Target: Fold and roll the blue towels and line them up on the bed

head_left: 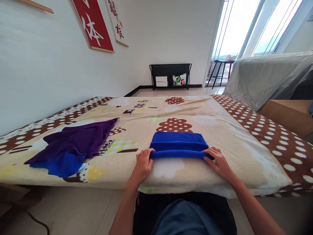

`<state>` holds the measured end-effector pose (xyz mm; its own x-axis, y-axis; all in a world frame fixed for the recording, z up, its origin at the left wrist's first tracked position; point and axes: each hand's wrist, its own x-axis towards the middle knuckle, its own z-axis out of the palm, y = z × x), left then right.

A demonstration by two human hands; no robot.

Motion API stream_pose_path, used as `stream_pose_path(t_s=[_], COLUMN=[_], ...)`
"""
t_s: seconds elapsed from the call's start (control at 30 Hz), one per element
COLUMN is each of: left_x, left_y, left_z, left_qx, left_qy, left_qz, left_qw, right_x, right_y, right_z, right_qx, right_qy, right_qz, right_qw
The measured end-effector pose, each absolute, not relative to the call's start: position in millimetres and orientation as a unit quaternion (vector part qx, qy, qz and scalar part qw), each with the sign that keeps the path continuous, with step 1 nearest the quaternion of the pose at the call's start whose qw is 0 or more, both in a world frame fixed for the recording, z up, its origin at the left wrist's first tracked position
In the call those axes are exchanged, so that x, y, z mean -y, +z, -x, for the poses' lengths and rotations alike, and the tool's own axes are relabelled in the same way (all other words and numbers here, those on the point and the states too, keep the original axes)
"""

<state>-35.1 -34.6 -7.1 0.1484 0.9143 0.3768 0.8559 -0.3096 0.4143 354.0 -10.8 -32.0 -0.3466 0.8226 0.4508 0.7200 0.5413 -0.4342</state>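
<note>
A blue cloth (178, 146) lies in front of me on the bed, folded into a wide strip with its near edge rolled or turned over. My left hand (144, 163) grips the left end of that near edge between thumb and fingers. At the opposite end, my right hand (218, 163) pinches the same edge. Both palms face down, close to the bed's front side. Off to the left rests a crumpled purple and blue cloth (80, 140), spread loosely, with a small pale tag near its lower edge. Neither hand touches it.
A cream patterned blanket (244, 156) with brown polka-dot borders covers the bed. Beyond the bed stands a black metal shelf (170, 70) holding white boxes. Grey sheeting (266, 76) drapes something at right, near a black stool (221, 70) by the window. Scrolls hang on the left wall.
</note>
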Motion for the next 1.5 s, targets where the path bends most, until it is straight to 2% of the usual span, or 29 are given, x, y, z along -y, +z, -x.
stream_pose_path(t_s=[0.13, 0.27, 0.33, 0.5, 0.8, 0.93, 1.1, 1.33, 1.5], left_x=[43.3, 42.2, 38.7, 31.0, 35.7, 39.1, 25.4, 11.8, 19.1], left_y=[7.1, 14.9, 14.4, 2.2, -17.9, -14.7, -8.4, -16.3, -13.2], left_z=[26.4, -8.9, -33.2, -70.4, -0.3, -27.1, -71.1, -28.7, -22.8], left_qx=[-0.611, -0.67, -0.634, -0.514, -0.609, -0.629, -0.554, -0.653, -0.635], left_qy=[0.235, 0.185, 0.191, 0.225, 0.256, 0.254, 0.235, 0.247, 0.257], left_qz=[-0.754, -0.716, -0.744, -0.828, -0.749, -0.73, -0.799, -0.714, -0.723], left_qw=[0.054, -0.063, -0.089, 0.007, -0.043, -0.086, -0.021, -0.058, -0.087], right_x=[20.4, 26.3, 28.2, 24.7, 17.3, 23.6, 18.0, -4.1, -5.3], right_y=[-18.3, -5.9, -2.3, -5.6, -36.4, -31.7, -19.0, -28.1, -32.6], right_z=[-346.2, -305.5, -278.0, -243.2, -310.1, -280.9, -235.5, -267.2, -275.8], right_qx=[0.826, 0.803, 0.825, 0.858, 0.771, 0.752, 0.821, 0.728, 0.703], right_qy=[0.067, -0.064, -0.066, 0.0, -0.061, -0.097, -0.039, -0.056, -0.074], right_qz=[0.497, 0.551, 0.514, 0.45, 0.565, 0.587, 0.504, 0.62, 0.642], right_qw=[0.258, 0.217, 0.225, 0.247, 0.287, 0.285, 0.266, 0.286, 0.297])
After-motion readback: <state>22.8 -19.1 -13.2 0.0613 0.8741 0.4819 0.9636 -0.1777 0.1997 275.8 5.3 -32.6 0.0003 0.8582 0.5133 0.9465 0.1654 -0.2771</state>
